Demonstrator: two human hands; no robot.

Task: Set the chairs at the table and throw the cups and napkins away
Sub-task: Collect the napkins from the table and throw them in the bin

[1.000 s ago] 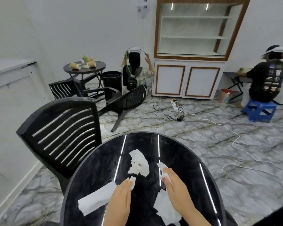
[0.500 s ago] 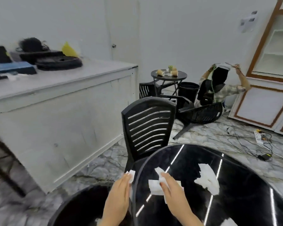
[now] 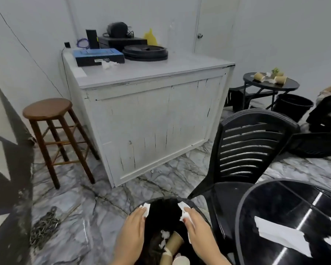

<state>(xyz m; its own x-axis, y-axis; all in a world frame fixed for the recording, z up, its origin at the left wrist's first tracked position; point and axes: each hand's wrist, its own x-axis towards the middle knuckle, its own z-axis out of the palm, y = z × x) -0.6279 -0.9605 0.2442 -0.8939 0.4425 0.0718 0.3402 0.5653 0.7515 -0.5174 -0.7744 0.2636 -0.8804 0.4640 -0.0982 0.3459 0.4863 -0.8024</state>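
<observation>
Napkins, two scraps: we hold one [image 3: 146, 209] pinched at the fingertips of our left hand [image 3: 133, 229], the other [image 3: 183, 212] pinched by our right hand [image 3: 196, 227], both over the open mouth of the black bin [image 3: 194, 204]. Below and between the hands — brown paper cups [image 3: 173, 243] and crumpled tissue lie inside the bin. To the right of our right hand, the black table [image 3: 275, 192] carries a larger napkin [image 3: 281, 235]; beyond that hand, a black slatted chair [image 3: 248, 148] stands against the table's edge. Marble floor [image 3: 96, 203] lies open left of the bin. Our wrists and the bin's near rim are cut off by the frame; the bin's depth is too dark to read.
</observation>
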